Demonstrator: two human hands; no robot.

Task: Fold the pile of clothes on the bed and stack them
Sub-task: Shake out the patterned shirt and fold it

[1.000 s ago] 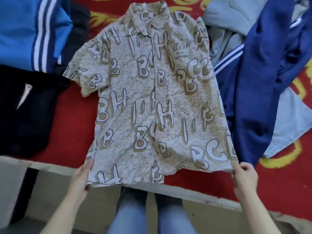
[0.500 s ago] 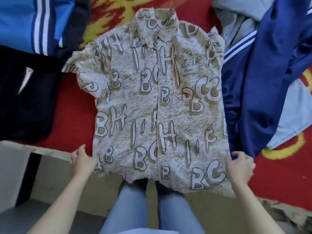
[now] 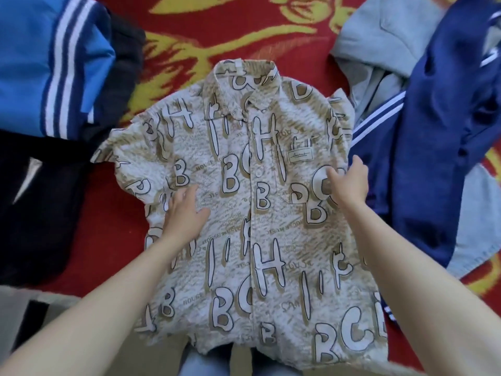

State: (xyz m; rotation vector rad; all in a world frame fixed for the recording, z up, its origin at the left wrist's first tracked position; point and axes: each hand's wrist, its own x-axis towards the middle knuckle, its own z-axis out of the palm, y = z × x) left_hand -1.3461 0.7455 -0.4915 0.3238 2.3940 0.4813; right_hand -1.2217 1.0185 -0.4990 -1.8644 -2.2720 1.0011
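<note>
A beige short-sleeved shirt [image 3: 244,213] printed with big white letters lies face up and spread flat on the red bed cover, collar away from me, its hem hanging over the near bed edge. My left hand [image 3: 184,215] rests flat on the shirt's left chest area, fingers straight. Near the right side seam, below the pocket label, my right hand [image 3: 349,183] lies on the cloth with relaxed fingers pointing away. Neither hand grips the fabric.
A folded blue jacket with white stripes [image 3: 51,66] lies at the back left on dark clothes [image 3: 38,213]. At the right lie a navy striped garment [image 3: 433,158] and a grey one [image 3: 379,44]. The red and yellow cover [image 3: 217,28] shows behind the collar.
Both hands let go of the shirt's bottom corners and moved up onto its chest. The shirt now lies flatter, with its hem draped over the bed edge.
</note>
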